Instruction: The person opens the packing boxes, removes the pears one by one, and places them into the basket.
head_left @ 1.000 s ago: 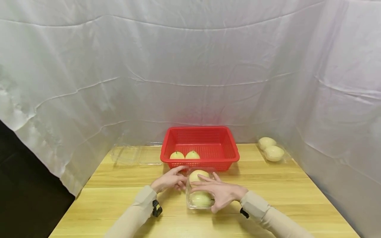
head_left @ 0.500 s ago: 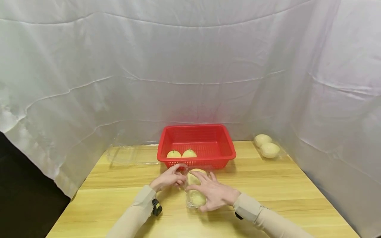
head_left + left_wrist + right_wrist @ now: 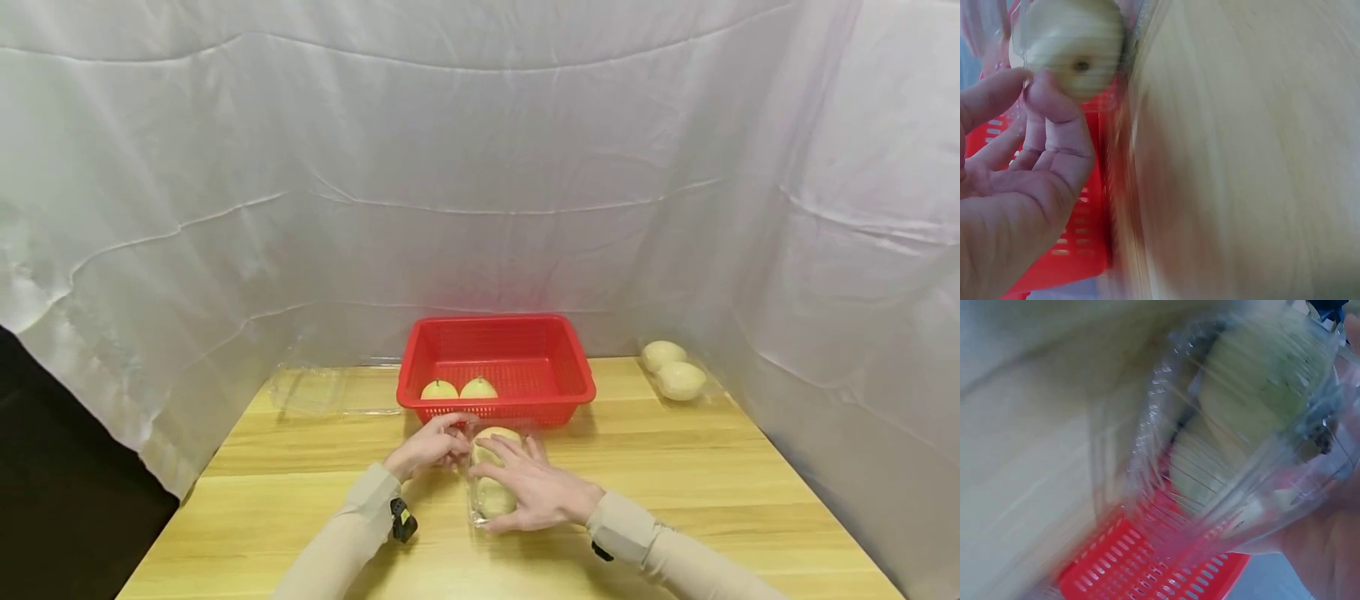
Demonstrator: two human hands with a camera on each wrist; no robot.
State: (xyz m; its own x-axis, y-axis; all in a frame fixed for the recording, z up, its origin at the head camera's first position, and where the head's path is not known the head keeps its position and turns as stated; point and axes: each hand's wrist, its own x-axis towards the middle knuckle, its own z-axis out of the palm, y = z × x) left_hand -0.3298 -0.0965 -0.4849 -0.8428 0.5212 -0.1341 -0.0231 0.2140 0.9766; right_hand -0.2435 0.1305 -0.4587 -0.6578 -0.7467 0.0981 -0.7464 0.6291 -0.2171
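Observation:
A clear plastic clamshell box (image 3: pixel 476 510) with two pale yellow pears inside, the far pear (image 3: pixel 498 435) and the near pear (image 3: pixel 492 498), lies on the table in front of the red basket. My left hand (image 3: pixel 427 446) is at its far left side; in the left wrist view, thumb and forefinger (image 3: pixel 1054 94) pinch the plastic edge beside a pear. Spread across the top from the right, my right hand (image 3: pixel 538 490) rests on the lid with extended fingers. In the right wrist view, the plastic box (image 3: pixel 1154 412) covers part of that hand.
The red basket (image 3: pixel 495 406) stands just behind the box, with two pears (image 3: pixel 459 389) at its front left. At the back left lies another clear clamshell (image 3: pixel 303 392), lid open. Two packed pears (image 3: pixel 681 380) sit at the back right, near the curtain (image 3: pixel 495 208).
My right hand has shifted slightly left over the lid, covering more of the near pear. The left hand stays at the box's left edge. The head view has shifted a little.

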